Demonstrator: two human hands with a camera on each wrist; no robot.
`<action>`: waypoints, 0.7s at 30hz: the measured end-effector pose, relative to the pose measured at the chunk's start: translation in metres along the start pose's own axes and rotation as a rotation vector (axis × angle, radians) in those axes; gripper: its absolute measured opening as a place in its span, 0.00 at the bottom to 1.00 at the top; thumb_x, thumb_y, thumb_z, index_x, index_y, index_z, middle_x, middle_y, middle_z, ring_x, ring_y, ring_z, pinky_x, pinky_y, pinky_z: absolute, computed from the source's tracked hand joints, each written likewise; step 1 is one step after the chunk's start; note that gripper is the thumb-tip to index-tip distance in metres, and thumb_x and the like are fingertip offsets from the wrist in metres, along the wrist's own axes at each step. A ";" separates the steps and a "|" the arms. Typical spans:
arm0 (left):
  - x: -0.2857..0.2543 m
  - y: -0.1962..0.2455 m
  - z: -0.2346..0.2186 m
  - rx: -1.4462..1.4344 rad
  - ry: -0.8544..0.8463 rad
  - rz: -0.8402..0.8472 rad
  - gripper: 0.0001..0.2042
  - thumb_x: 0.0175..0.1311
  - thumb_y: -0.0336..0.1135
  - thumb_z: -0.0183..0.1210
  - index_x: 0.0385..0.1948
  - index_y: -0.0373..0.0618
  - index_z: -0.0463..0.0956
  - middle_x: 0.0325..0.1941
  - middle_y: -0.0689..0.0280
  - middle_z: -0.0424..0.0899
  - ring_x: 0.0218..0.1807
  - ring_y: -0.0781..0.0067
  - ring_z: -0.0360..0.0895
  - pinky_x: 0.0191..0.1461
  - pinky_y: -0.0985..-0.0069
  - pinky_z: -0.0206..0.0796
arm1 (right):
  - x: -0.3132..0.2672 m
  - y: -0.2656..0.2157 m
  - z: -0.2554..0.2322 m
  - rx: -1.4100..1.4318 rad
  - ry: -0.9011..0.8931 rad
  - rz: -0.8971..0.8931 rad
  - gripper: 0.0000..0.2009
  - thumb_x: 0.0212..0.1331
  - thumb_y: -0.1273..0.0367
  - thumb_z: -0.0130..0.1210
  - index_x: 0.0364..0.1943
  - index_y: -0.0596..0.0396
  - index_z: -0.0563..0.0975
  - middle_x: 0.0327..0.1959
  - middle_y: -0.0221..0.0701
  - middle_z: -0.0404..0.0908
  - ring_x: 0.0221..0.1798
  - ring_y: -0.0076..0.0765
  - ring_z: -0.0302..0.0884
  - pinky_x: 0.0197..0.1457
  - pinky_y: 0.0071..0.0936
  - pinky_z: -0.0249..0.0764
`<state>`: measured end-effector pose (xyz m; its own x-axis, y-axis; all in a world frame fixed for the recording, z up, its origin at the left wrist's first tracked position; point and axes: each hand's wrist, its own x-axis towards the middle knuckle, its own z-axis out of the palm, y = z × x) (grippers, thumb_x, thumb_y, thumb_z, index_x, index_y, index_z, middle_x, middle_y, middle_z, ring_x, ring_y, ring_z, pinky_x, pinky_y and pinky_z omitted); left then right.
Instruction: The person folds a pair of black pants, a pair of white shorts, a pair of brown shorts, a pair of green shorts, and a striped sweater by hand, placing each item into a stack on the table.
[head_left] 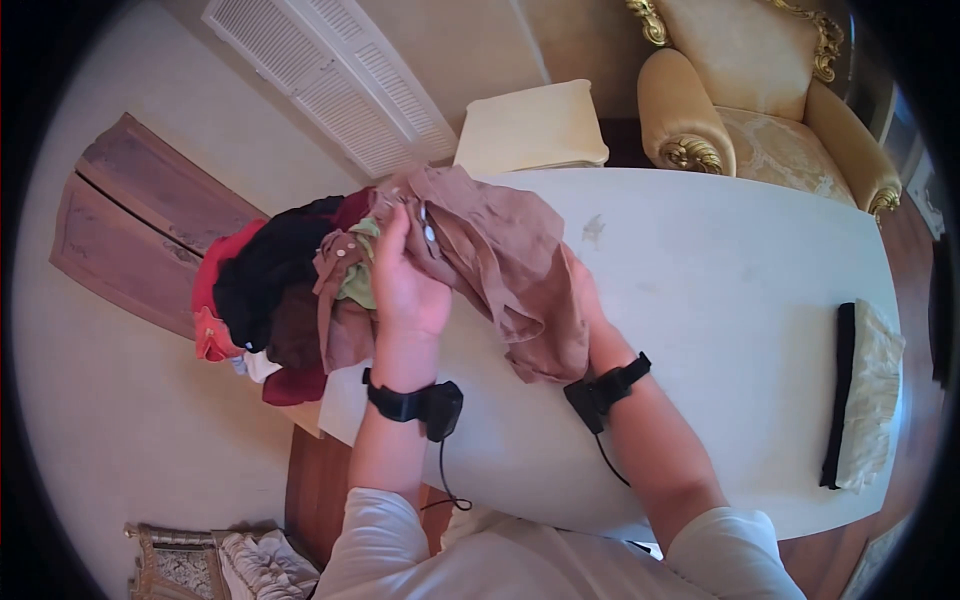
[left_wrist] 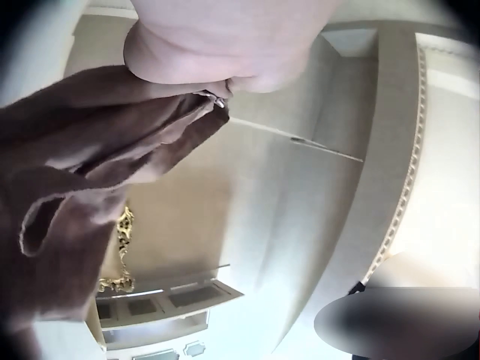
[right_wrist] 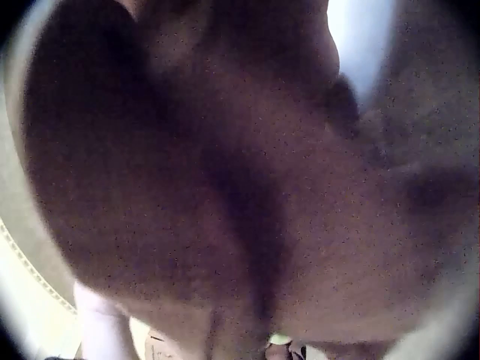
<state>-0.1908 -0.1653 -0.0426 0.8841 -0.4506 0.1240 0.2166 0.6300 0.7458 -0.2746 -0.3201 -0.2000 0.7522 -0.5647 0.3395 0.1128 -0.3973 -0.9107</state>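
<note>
Left grip [head_left: 412, 290] is closed with its fingers on the brown garment [head_left: 510, 245], which hangs between both grips, above the white counter [head_left: 700, 300]. Right grip [head_left: 588, 300] is partly covered by this cloth, so I cannot tell if its fingers hold it. Just left of the left grip lies the heap of clothes [head_left: 270, 265], at the counter's end. Well to the right of the right grip rest folded clothes [head_left: 868, 395]. Beyond the grips stand louvred white panels [head_left: 335, 80], one small cream table [head_left: 530, 125] and one gilded armchair [head_left: 770, 110].
</note>
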 end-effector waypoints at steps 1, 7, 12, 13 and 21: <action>0.004 -0.017 -0.015 -0.035 0.030 -0.033 0.13 0.79 0.40 0.57 0.57 0.48 0.78 0.57 0.66 0.86 0.60 0.66 0.82 0.68 0.63 0.73 | -0.001 0.003 0.000 0.015 -0.024 0.003 0.19 0.66 0.62 0.59 0.56 0.58 0.76 0.42 0.56 0.85 0.48 0.72 0.81 0.50 0.51 0.78; 0.013 -0.091 -0.061 0.135 0.146 -0.243 0.13 0.79 0.41 0.56 0.56 0.45 0.79 0.53 0.64 0.88 0.53 0.67 0.86 0.61 0.64 0.78 | -0.004 0.014 0.003 0.032 -0.179 -0.102 0.20 0.62 0.63 0.61 0.53 0.61 0.78 0.43 0.58 0.84 0.50 0.72 0.81 0.51 0.54 0.78; 0.015 -0.115 -0.080 0.145 0.071 -0.329 0.24 0.82 0.49 0.52 0.67 0.40 0.73 0.65 0.60 0.81 0.63 0.67 0.81 0.67 0.71 0.73 | -0.006 0.002 0.003 0.066 -0.133 -0.030 0.17 0.62 0.61 0.61 0.45 0.62 0.79 0.38 0.58 0.83 0.45 0.72 0.80 0.45 0.54 0.78; 0.015 -0.113 -0.074 0.163 0.094 -0.344 0.24 0.82 0.50 0.51 0.67 0.40 0.73 0.65 0.60 0.81 0.63 0.67 0.80 0.68 0.70 0.73 | -0.004 0.002 0.003 0.054 -0.134 -0.024 0.17 0.62 0.61 0.61 0.45 0.62 0.79 0.38 0.58 0.83 0.45 0.72 0.80 0.45 0.54 0.78; 0.013 -0.115 -0.071 0.136 0.214 -0.286 0.26 0.82 0.52 0.42 0.67 0.41 0.74 0.67 0.60 0.81 0.65 0.62 0.79 0.72 0.67 0.70 | -0.007 0.008 0.003 -0.041 -0.162 -0.077 0.13 0.59 0.66 0.62 0.40 0.63 0.81 0.37 0.57 0.84 0.44 0.70 0.81 0.46 0.53 0.79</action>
<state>-0.1745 -0.1990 -0.1727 0.8654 -0.4448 -0.2308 0.4232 0.4019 0.8120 -0.2764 -0.3172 -0.2101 0.8375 -0.4086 0.3629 0.1502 -0.4664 -0.8717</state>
